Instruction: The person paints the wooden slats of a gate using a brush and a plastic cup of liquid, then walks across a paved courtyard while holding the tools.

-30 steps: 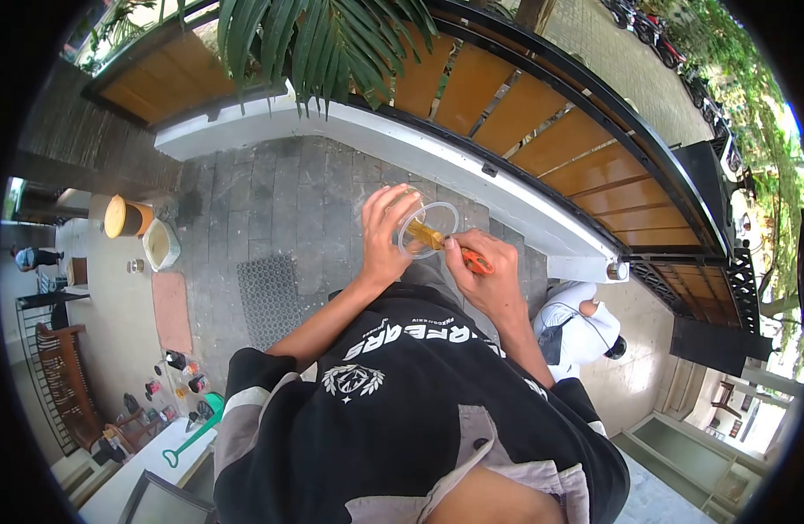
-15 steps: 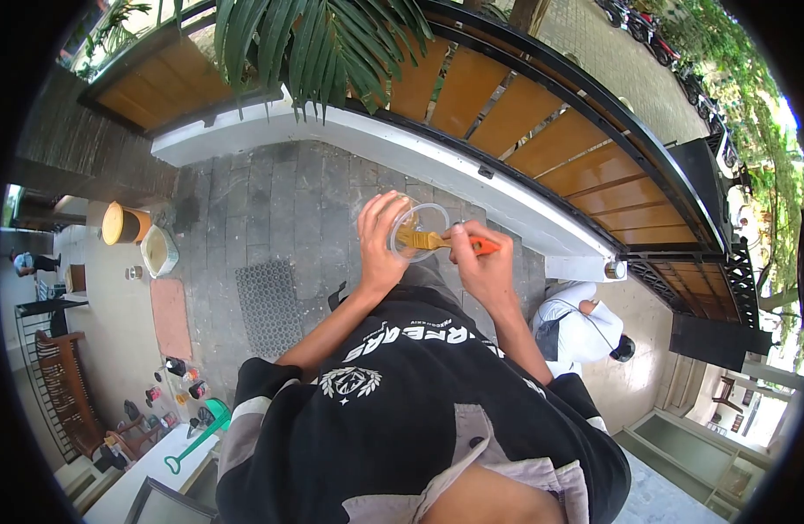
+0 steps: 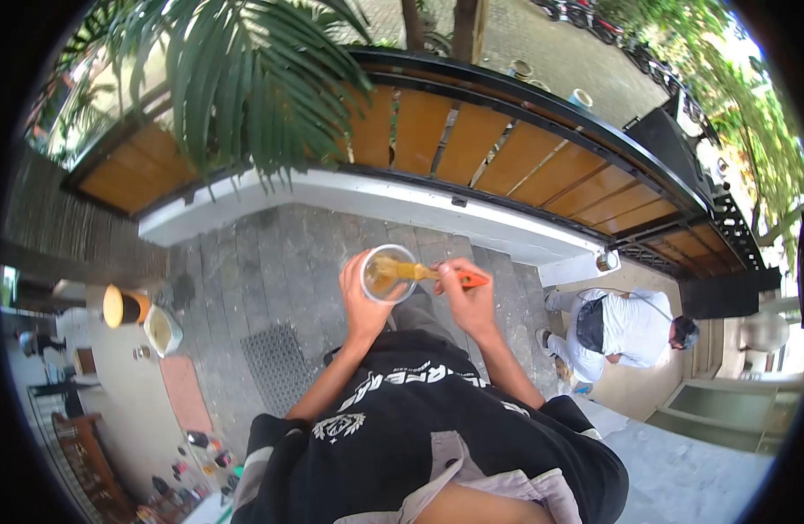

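A clear round plastic cup (image 3: 388,274) with something yellow-brown in it is held in my left hand (image 3: 363,301), fingers wrapped round its side. My right hand (image 3: 468,299) grips the orange handle of a paintbrush (image 3: 474,279). The brush lies roughly level, its yellowish bristles over the cup's mouth and partly inside. Both hands are in front of my body, above the grey paving. How much the cup holds is too blurred to tell.
A fence with orange-brown panels (image 3: 419,131) stands on a low white wall (image 3: 402,196). Palm leaves (image 3: 236,96) hang over it. A person in white (image 3: 625,327) bends at the right. A bucket (image 3: 125,307), a pale container (image 3: 163,331) and a dark mat (image 3: 280,367) are at the left.
The view has tilted up, showing more beyond the fence. My hands, cup and brush appear lower and slightly left. The person in white, crouched low before, is now more upright but bent over.
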{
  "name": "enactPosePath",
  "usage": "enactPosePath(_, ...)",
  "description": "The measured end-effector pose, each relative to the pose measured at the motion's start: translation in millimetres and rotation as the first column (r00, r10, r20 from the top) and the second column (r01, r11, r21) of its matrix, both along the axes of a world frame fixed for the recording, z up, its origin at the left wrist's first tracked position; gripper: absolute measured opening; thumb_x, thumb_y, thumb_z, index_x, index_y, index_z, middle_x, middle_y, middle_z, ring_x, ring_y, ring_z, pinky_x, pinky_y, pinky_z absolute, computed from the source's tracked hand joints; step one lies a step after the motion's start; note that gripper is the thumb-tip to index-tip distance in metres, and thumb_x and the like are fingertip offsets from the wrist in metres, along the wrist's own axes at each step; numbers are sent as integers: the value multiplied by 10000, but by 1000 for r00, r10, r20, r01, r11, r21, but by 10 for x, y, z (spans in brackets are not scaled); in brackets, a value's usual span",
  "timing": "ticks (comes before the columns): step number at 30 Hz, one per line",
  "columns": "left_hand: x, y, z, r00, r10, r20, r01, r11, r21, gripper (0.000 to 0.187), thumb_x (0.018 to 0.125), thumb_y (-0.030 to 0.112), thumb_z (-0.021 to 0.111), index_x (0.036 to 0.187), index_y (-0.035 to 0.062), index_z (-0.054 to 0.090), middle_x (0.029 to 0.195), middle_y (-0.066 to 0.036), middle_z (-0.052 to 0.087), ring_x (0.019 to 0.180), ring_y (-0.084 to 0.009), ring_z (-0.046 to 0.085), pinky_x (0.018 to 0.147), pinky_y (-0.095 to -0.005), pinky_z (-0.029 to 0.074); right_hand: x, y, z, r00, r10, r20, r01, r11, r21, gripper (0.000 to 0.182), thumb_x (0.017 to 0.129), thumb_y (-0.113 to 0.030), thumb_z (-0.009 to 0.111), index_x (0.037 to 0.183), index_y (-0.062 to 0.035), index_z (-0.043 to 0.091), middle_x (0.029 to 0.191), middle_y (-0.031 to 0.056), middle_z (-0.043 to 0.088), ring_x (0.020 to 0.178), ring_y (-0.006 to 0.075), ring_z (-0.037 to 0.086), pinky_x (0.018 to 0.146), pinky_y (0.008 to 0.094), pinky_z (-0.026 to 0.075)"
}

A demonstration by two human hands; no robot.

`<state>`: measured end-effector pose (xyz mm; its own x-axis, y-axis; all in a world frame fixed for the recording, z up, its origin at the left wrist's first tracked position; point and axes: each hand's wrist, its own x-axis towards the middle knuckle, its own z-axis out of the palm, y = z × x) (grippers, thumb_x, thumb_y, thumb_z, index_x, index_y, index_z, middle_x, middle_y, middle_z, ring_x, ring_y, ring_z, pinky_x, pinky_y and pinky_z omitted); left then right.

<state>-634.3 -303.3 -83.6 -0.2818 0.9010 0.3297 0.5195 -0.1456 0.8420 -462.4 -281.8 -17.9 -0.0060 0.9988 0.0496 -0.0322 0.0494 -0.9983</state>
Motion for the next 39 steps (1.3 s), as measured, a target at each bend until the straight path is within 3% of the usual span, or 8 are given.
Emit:
enactPosePath(3, 6, 17, -58, 998, 9, 69, -8, 1000, -21, 698, 590, 147, 888, 1204, 36, 577, 1237, -139, 556, 1187, -340, 490, 1023, -445, 380, -2, -35, 20, 1000, 25, -16, -26, 999, -21, 181, 945, -138, 602, 938, 21, 688, 697, 57, 646, 635, 98, 597, 604, 239, 483)
enactPosePath(8, -20, 40, -109, 994, 4, 109, 3, 998, -65, 697, 599, 136, 884, 1214, 38, 571, 1231, -138, 558, 1196, -344, 482, 1011, -446, 389, 19, -36, 20, 968, 5, 250, -11, 1000, 19, 170, 923, -136, 628, 925, 23, 687, 729, 82, 667, 666, 108, 616, 609, 264, 483)
enactPosePath(12, -48, 90, -148, 987, -25, 158, 38, 996, -78, 708, 594, 130, 883, 1220, 38, 565, 1235, -137, 558, 1197, -344, 480, 1022, -446, 382, -11, 12, 22, 985, 21, 173, -12, 999, -52, 173, 918, -134, 634, 923, 33, 682, 761, 97, 681, 680, 130, 624, 628, 278, 493)
enactPosePath(14, -62, 102, -201, 993, -24, 118, 33, 997, -69, 710, 597, 126, 883, 1224, 36, 562, 1236, -137, 561, 1193, -335, 485, 1026, -443, 382, -43, 34, 83, 935, -34, 353, -22, 988, 155, 173, 908, -128, 642, 925, 40, 679, 809, 126, 693, 713, 176, 652, 657, 300, 511)
enactPosePath(17, -72, 130, -170, 990, -35, 133, 46, 996, -78, 689, 640, 71, 875, 1235, 9, 533, 1197, -131, 568, 1115, -255, 571, 968, -370, 451, -83, 66, 143, 959, 50, 279, -50, 999, -8, 171, 902, -124, 648, 928, 42, 681, 860, 149, 701, 757, 217, 677, 687, 319, 527)
enactPosePath(21, -102, 171, -147, 987, -40, 157, 54, 995, -82, 683, 648, 64, 871, 1231, 12, 519, 1204, -126, 571, 1106, -236, 578, 956, -357, 459, -137, 117, 215, 938, 13, 347, -69, 986, 150, 162, 898, -115, 657, 934, 39, 693, 843, 125, 704, 748, 173, 658, 689, 297, 514)
enactPosePath(26, -109, 183, -219, 948, -16, 318, 50, 994, -101, 731, 619, 116, 885, 1253, 44, 527, 1207, -143, 561, 1127, -304, 545, 973, -410, 429, -165, 131, 248, 939, 29, 342, -85, 985, 151, 168, 895, -115, 654, 927, 47, 685, 867, 167, 700, 767, 247, 689, 691, 334, 534)
enactPosePath(39, -80, 126, -113, 999, 10, 36, -9, 1000, -29, 648, 629, 88, 865, 1210, 23, 585, 1173, -136, 596, 1111, -308, 553, 968, -415, 420, -158, 23, 191, 898, -30, 439, -134, 932, 337, 109, 861, -73, 676, 913, 21, 693, 815, 132, 689, 676, 247, 655, 634, 314, 518)
